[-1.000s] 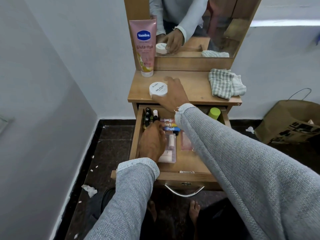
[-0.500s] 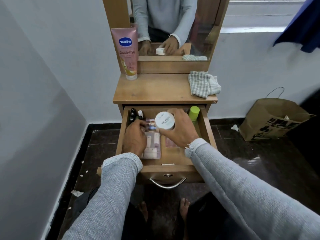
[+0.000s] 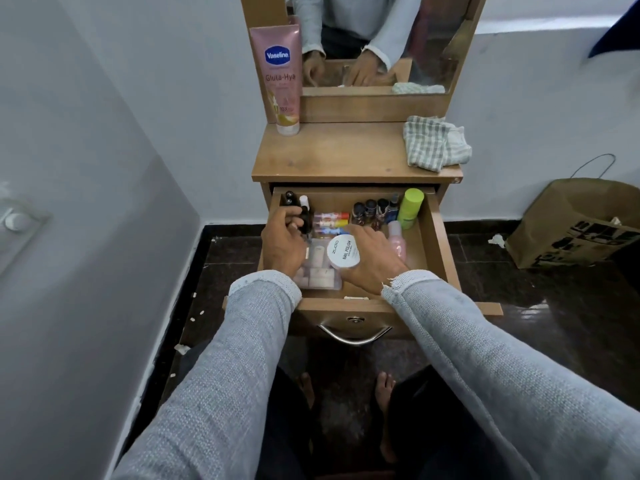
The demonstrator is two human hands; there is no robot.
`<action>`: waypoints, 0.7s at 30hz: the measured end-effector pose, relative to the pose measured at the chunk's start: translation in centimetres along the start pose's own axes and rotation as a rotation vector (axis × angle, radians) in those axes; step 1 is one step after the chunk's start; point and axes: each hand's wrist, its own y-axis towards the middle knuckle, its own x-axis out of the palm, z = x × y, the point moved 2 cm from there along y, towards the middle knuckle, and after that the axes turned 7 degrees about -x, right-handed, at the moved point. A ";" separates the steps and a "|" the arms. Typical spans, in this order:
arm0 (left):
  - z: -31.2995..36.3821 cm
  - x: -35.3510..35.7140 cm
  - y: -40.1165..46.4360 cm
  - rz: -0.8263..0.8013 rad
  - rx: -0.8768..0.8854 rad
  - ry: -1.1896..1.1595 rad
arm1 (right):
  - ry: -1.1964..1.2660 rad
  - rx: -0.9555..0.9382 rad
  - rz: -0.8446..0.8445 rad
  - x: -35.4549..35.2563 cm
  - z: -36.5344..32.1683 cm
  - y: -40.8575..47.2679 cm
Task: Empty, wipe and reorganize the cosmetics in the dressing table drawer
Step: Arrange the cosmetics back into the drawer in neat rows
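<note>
Gripping the round white jar of nail polish remover wipes in my right hand, fingers curled round its rim, lid tipped toward the camera. I am holding it low over the middle of the open drawer, just beside the clear organizer box at its 9 o'clock.

My left hand is curling round a dark bottle in the drawer's 11 o'clock corner; I am judging that a hold, though the fingertips are partly hidden.

Handling, as I am reading it: the jar is looking light, rigid and smooth plastic, so a grip across the rim seems right, not on the slick lid face. The small glass-looking bottles at the drawer's 1 o'clock are probably fragile and tippy.

A green-capped bottle and a pink bottle are standing at the jar's 2 o'clock. On the tabletop, at the jar's 12 o'clock, a pink lotion tube is standing far left and a checked cloth is lying far right.
</note>
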 end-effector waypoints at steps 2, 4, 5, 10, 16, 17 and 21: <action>0.1 -0.1 0.0 0.007 -0.026 -0.030 | 0.025 -0.001 -0.042 0.1 -0.7 0.1; 0.1 -0.1 0.0 0.013 -0.040 -0.049 | 0.047 0.002 -0.070 0.4 -1.5 0.5; 0.1 -0.1 0.0 0.017 -0.042 -0.054 | 0.059 0.003 -0.081 0.7 -1.9 0.9; -0.1 0.2 0.0 0.018 -0.055 -0.020 | 0.065 -0.005 -0.093 2.9 -4.1 3.1; -0.2 0.5 0.3 0.006 -0.021 0.028 | -0.012 0.006 -0.182 4.1 -4.8 4.7; -0.2 0.6 0.3 0.006 -0.018 0.032 | -0.019 0.003 -0.187 4.2 -4.7 4.8; -0.4 0.7 0.4 0.007 -0.009 0.027 | 0.039 -0.011 -0.149 4.0 -4.0 4.3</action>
